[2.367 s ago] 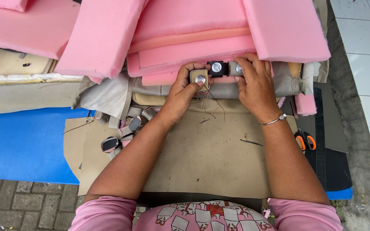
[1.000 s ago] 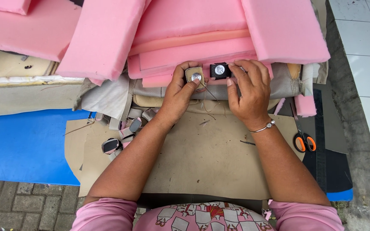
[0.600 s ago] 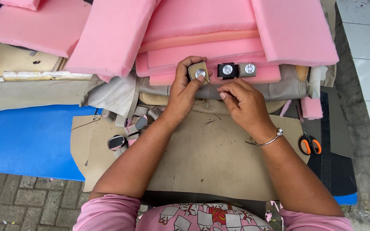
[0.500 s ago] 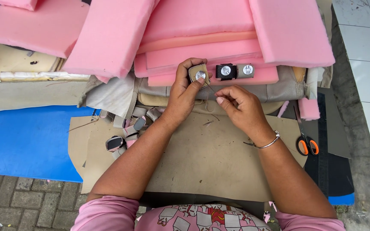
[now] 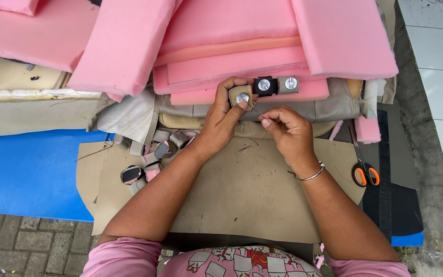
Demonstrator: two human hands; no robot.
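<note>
Beige tab (image 5: 241, 95) with its silver snap sits pinched in the left hand (image 5: 220, 123) at the far edge of the tan sheet (image 5: 242, 190), against the pink foam (image 5: 242, 66). Right hand (image 5: 288, 134) is clenched just beside it (seemingly on a thin thread); drawing it gently, tab held steady, would seem best.

A small tan fabric piece (image 5: 240, 96) with a round silver button at its centre is held upright at the front edge of the pink foam stack (image 5: 242, 61). A thin thread (image 5: 260, 114) runs from it down to the right. Just beside it on the right, a black piece (image 5: 264, 85) and a grey-tan piece (image 5: 289, 84), each with a silver button, rest against the foam.
</note>
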